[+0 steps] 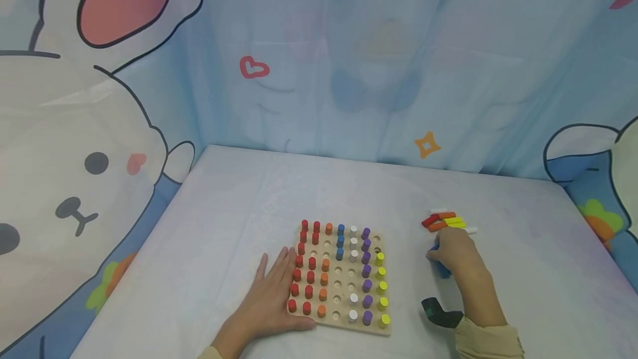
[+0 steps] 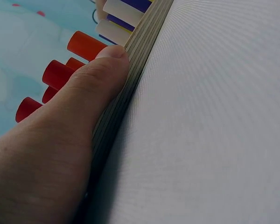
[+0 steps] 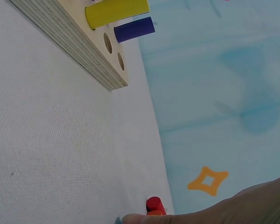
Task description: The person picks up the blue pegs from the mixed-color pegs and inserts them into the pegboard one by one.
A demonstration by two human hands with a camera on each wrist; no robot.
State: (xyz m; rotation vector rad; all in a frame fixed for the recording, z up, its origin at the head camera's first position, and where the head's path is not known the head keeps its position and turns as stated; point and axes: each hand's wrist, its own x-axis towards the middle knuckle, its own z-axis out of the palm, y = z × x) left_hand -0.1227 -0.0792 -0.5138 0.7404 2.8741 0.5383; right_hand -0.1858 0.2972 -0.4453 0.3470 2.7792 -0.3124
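A wooden peg board [image 1: 359, 329] lies on the white table, with columns of red, orange, blue, white, purple and yellow pegs and several bare holes. My left hand [image 1: 271, 301] rests along its left side, fingers extended and the thumb [image 2: 107, 60] against the front edge. To the right of the board, my right hand [image 1: 456, 248] is lowered to the table with bent fingers, pinching at blue pegs [image 1: 442, 270]. The palm hides part of them. In the right wrist view the thumb [image 3: 135, 218] shows at the bottom edge, a sliver of blue at its tip.
Loose red, orange, yellow and white pegs [image 1: 443, 220] lie just beyond my right hand. A black strap-like piece [image 1: 441, 314] juts out by the right wrist. A printed blue curtain [image 1: 309, 109] hangs behind the table's far edge.
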